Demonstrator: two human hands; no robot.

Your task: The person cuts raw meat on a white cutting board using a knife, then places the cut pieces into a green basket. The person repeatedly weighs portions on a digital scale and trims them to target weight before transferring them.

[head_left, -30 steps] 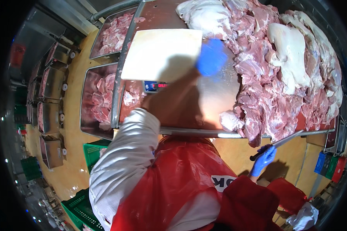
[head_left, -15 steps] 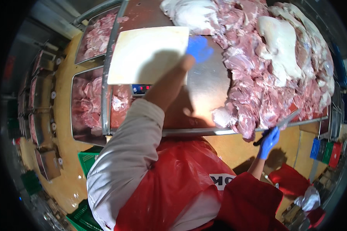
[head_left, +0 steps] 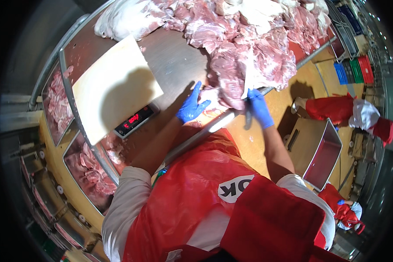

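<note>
My left hand [head_left: 190, 108], in a blue glove, has its thumb and fingers spread at the table's near edge. Its fingertips are at a small pale piece of meat [head_left: 212, 97]; whether they press on it I cannot tell. My right hand [head_left: 260, 110], also gloved in blue, is closed round the dark handle of a knife [head_left: 249, 74]. The bright blade points away from me over a large slab of raw pink meat [head_left: 228, 74] at the front of the heap.
A white board [head_left: 113, 83] lies left, beside a scale display [head_left: 135, 121] with red digits. Metal bins of meat [head_left: 89, 168] stand beyond the table's left edge. At right are a large container [head_left: 321, 153] and a co-worker in a red apron [head_left: 332, 108].
My left hand has moved from the white board's right edge to the near edge of the meat. My right hand has brought the knife over the meat. The whole view has turned.
</note>
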